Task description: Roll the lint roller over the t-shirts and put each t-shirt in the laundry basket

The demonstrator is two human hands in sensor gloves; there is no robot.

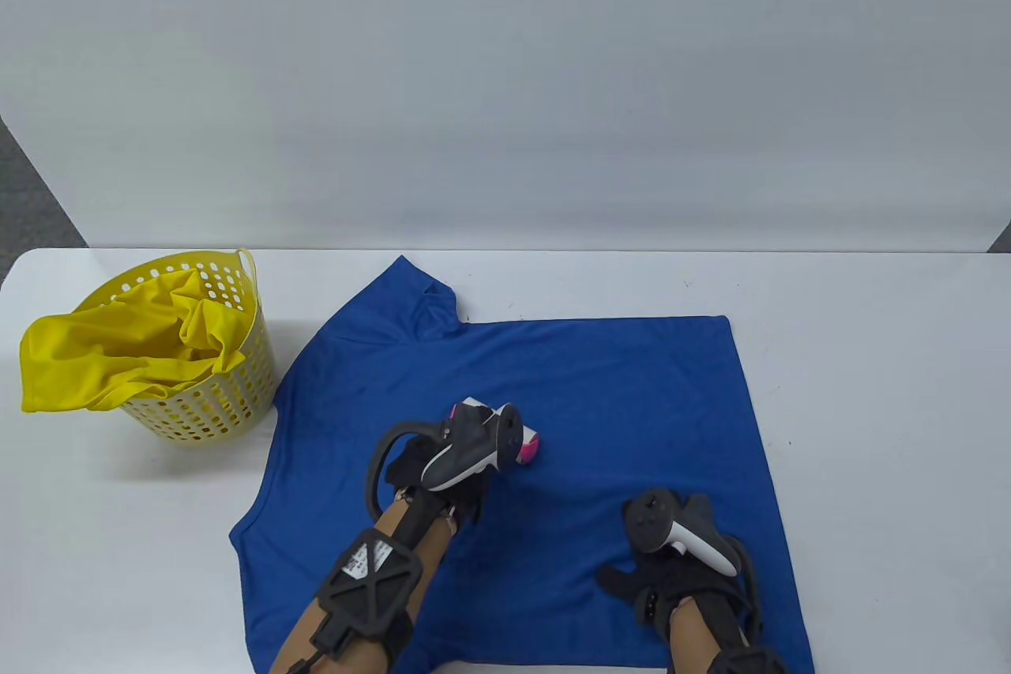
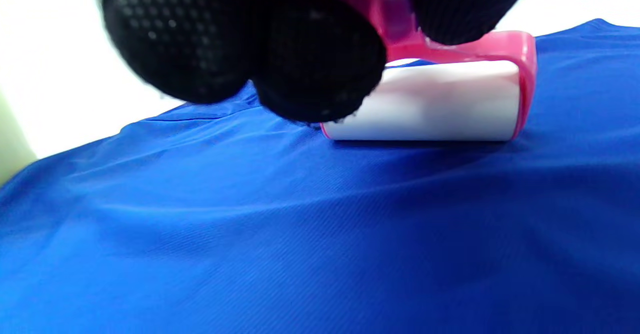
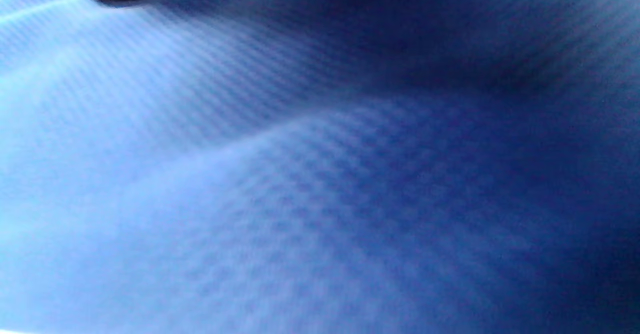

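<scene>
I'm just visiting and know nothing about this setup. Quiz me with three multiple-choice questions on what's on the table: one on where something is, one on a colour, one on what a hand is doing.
1. Where is the laundry basket?
A. at the table's left side
B. on the blue t-shirt
C. at the table's right edge

2. What colour is the t-shirt in the basket?
A. red
B. yellow
C. white

3. What is the left hand doing?
A. lying idle on the table
B. lifting the basket
C. holding the lint roller on the blue t-shirt

Answers: 1 A, it stands left of the blue shirt. 2 B, the yellow t-shirt spills over its rim. 3 C, gloved fingers wrap the pink handle, and the roll touches the fabric.
</scene>
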